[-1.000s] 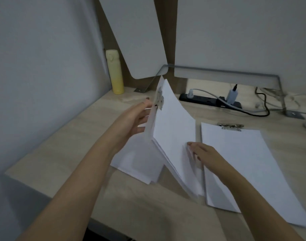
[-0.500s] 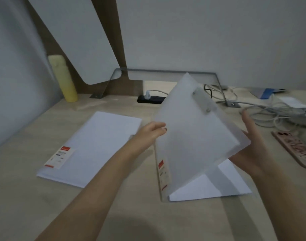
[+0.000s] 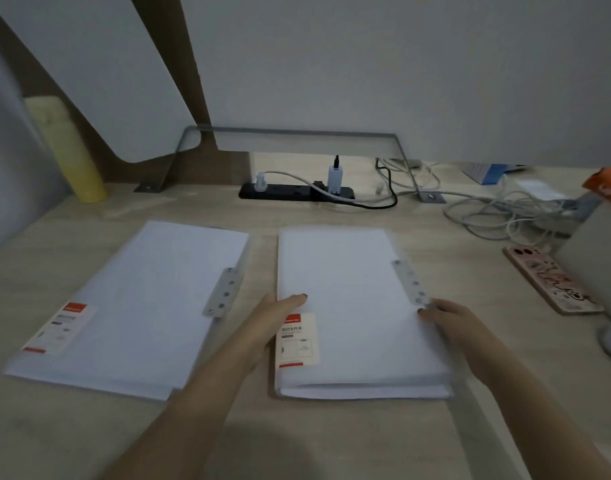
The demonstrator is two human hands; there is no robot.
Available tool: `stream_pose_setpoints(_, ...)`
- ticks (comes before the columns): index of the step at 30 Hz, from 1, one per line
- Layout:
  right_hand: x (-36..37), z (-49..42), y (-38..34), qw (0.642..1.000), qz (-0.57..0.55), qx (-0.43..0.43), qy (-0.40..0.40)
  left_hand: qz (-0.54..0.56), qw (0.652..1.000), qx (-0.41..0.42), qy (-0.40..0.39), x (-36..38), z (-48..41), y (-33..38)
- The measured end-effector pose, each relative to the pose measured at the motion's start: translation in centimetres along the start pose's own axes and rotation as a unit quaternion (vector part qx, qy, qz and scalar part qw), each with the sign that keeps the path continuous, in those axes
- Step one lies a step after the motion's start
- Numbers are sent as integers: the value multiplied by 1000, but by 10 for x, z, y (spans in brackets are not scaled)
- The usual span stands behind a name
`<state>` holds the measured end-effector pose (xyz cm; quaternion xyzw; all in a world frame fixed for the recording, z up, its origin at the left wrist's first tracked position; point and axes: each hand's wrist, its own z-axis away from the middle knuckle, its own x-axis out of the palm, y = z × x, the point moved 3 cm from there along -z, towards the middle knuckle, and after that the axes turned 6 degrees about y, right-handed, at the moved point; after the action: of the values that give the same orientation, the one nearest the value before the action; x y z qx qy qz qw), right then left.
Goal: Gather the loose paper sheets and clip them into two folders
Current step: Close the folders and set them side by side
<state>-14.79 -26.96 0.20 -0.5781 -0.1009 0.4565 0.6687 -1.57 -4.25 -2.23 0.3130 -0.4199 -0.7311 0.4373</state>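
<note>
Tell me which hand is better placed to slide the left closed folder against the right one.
Left, probably. The left hand rests at the spine edge of the right translucent white folder, next to the left translucent white folder. The right hand sits at the far edge.

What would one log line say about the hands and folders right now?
left hand: flat on right folder left edge | right hand: on its right edge | left folder: closed, apart | loose sheets: none seen
</note>
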Motion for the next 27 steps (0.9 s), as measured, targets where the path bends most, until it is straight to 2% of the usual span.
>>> stream_pose_setpoints(4,2,0,1,999,-12,33,-5,29,999,-3,25,0,4,-3)
stream_pose_setpoints(7,4,1,3,998,-43,36,-3,50,997,30,47,-4,9,7)
stream_pose_setpoints(11,16,3,-1,992,-123,32,-10,53,994,93,37,-16,15,27)
stream_pose_setpoints(13,26,3,-10,992,-124,14,-16,57,991,118,41,-32,18,36)
stream_pose_setpoints(17,55,5,-34,992,-118,-20,-45,47,985,155,57,-79,25,51)
stream_pose_setpoints(20,92,14,-53,986,-119,-34,-111,28,982,170,80,-126,29,58)
stream_pose_setpoints(24,151,30,-69,974,-120,-43,-186,-12,984,145,98,-188,33,65)
stream_pose_setpoints(27,192,42,-78,968,-153,-53,-190,-91,980,116,137,-231,30,62)
